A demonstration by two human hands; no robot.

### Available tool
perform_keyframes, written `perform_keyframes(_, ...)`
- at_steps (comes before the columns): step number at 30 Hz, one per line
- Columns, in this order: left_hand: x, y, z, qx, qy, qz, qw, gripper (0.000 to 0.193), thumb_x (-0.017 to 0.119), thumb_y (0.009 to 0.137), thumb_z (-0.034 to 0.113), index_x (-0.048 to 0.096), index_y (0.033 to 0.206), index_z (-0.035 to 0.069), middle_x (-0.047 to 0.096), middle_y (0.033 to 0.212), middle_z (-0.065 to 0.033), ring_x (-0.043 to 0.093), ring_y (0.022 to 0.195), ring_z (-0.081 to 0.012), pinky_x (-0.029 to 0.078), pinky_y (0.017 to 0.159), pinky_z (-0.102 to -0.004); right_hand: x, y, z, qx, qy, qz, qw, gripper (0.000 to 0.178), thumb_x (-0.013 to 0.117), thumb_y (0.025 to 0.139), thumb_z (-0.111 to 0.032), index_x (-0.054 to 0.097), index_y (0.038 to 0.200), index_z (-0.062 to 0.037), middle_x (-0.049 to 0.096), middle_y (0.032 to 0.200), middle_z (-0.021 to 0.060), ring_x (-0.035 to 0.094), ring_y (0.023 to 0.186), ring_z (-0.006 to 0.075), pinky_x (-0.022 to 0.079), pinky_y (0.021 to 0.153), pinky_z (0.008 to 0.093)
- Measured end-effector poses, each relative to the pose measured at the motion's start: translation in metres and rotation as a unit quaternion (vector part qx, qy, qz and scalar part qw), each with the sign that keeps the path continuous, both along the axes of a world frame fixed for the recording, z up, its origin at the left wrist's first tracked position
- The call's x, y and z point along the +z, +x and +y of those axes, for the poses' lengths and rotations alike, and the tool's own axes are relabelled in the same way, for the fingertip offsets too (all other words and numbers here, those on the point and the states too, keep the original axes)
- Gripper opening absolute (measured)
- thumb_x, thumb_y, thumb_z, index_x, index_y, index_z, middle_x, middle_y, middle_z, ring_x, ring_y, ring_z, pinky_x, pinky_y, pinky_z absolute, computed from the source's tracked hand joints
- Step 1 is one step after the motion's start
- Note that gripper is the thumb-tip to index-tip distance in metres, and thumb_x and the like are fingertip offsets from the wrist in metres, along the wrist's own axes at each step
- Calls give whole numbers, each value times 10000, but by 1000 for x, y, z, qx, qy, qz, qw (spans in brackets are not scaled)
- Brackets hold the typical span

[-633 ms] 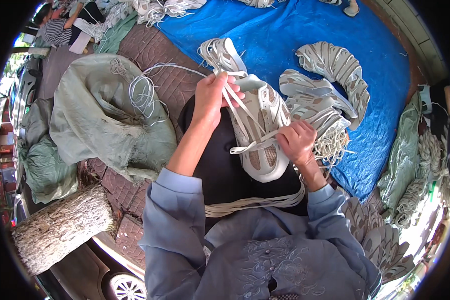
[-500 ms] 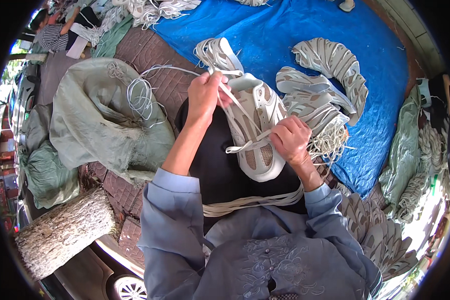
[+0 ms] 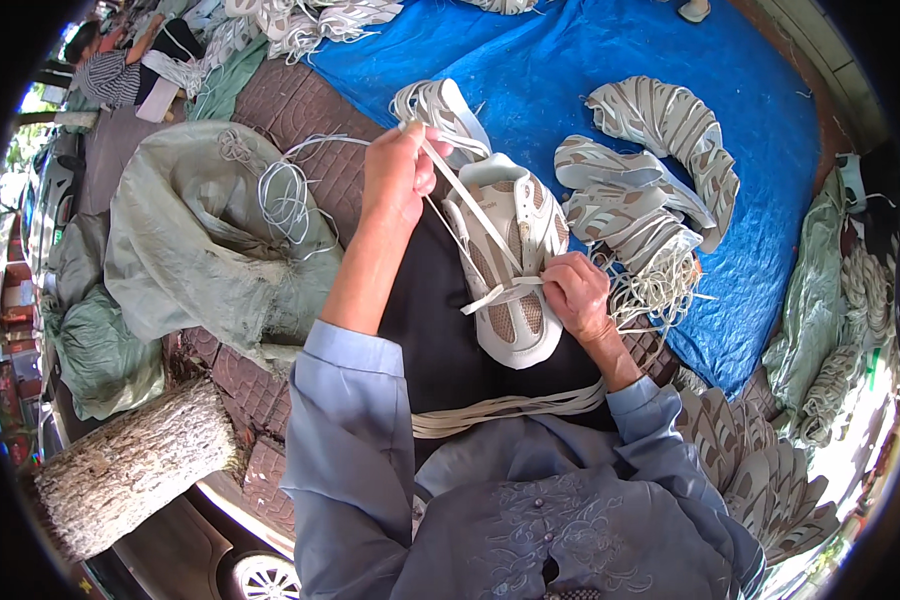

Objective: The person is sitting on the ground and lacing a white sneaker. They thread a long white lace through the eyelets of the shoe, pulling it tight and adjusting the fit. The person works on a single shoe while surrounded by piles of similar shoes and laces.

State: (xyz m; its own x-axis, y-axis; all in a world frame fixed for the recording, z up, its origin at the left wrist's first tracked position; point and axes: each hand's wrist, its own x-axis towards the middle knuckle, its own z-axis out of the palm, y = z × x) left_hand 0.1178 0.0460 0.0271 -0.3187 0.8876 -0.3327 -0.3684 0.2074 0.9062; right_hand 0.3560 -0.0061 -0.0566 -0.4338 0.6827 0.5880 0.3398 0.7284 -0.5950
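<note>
A white and tan shoe upper [image 3: 510, 225] rests on my dark-trousered lap, toe toward me. My left hand [image 3: 398, 172] is raised off its far left side, closed on a flat white shoelace [image 3: 467, 197] that stretches taut down to the lacing holes near the toe. Beside the front of the upper, my right hand [image 3: 578, 290] is closed at the right edge, gripping the lace where it crosses the toe end. A short loop of lace sticks out on the left of that crossing. Several loose white laces [image 3: 510, 408] lie across my lap.
A blue tarp [image 3: 760, 250] spreads ahead, bearing rows of nested shoe uppers [image 3: 670, 120] and a bundle of laces [image 3: 660, 290]. On the left are a pale sack [image 3: 170, 240] and a tree trunk [image 3: 135, 465]. More uppers [image 3: 760, 480] lie by my right elbow. Another person [image 3: 115, 75] sits far left.
My left hand has moved up and slightly left, drawing the lace out straighter. My right hand has shifted slightly left and down, staying at the upper's toe end.
</note>
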Motion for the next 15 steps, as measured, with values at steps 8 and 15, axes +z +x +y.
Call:
perform_keyframes(8,43,-48,65,-15,19,79,997,183,510,850,157,558,874,-19,607,799,-140,278,370,-21,254,366,-177,1,-3,-4,5,-187,32,982,157,628,645,16,581,775,-58,588,723,67,579,663,233,447,597,298)
perform_keyframes(15,47,-26,92,-128,62,19,990,197,537,840,142,555,908,-42,599,866,-169,300,430,-16,285,421,-169,35,1,37,52,-414,121,901,191,659,661,-17,642,852,-15,600,769,31,541,673,97,442,617,229)
